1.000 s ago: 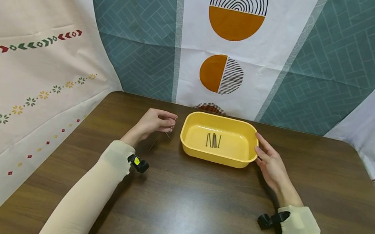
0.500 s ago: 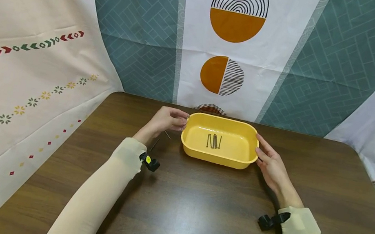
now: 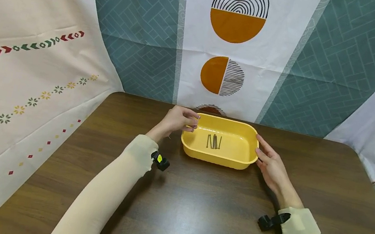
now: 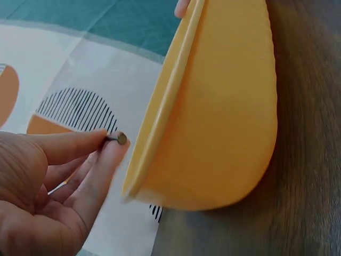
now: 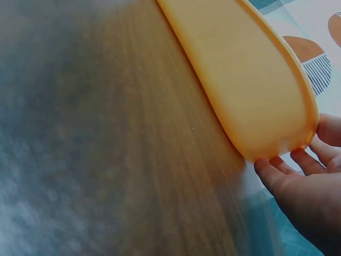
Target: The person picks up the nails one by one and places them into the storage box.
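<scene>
My left hand (image 3: 176, 121) pinches a nail (image 4: 122, 138) between thumb and fingertips. Its flat round head faces the camera in the left wrist view. The hand is over the left end of a yellow plastic tray (image 3: 217, 159), fingertips overlapping the rim in the head view. Several dark nails (image 3: 215, 141) lie roughly side by side on the tray's floor. At the opposite end my right hand (image 3: 272, 166) holds the tray, its fingers (image 5: 269, 173) against the outer end wall and a digit up at the rim.
The tray stands on a dark brown wooden table (image 3: 187, 208) near its back edge. Behind hangs a teal and white patterned cloth (image 3: 140, 43); a cream embroidered cloth (image 3: 30, 74) is at the left. Each wrist wears a black camera band.
My left hand has moved right with the nail, from beside the tray to over its left rim, and now mostly covers the loose nails seen earlier on the table. The right hand stays put.
</scene>
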### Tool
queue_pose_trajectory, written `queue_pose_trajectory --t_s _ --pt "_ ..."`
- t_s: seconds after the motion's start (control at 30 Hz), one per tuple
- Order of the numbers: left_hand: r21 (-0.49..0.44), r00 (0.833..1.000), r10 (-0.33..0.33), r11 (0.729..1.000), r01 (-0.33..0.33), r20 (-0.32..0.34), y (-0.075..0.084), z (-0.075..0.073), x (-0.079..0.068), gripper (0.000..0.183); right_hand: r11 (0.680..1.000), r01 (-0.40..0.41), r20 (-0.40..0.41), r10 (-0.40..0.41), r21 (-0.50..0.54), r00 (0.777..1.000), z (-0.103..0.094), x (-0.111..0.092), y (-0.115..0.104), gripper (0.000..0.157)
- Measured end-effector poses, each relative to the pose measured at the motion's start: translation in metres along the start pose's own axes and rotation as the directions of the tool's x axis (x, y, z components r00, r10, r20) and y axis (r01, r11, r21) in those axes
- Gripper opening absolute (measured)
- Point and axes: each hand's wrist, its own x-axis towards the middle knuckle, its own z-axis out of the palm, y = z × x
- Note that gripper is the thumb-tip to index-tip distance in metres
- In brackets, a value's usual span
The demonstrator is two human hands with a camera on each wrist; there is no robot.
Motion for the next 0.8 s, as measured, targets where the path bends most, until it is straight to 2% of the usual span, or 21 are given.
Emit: queue_pose_trajectory --t_s 0.13,0.33,0.8 --pt "0.018 1.0 0.006 1.0 -0.006 -0.011 0.004 0.008 0.004 0.03 1.0 0.005 0.002 -0.005 -0.002 1.0 0.0 0.0 0.0 0.061" --pt "-0.046 1.0 -0.017 0.999 0.016 0.0 0.006 0.021 0.009 0.032 1.0 -0.001 0.003 0.001 -0.001 1.0 0.0 0.0 0.0 0.059" --pt "-0.028 1.0 0.006 1.0 -0.006 0.016 0.006 0.058 0.026 0.026 1.0 0.0 0.001 0.0 -0.007 1.0 -0.001 0.001 0.001 0.06"
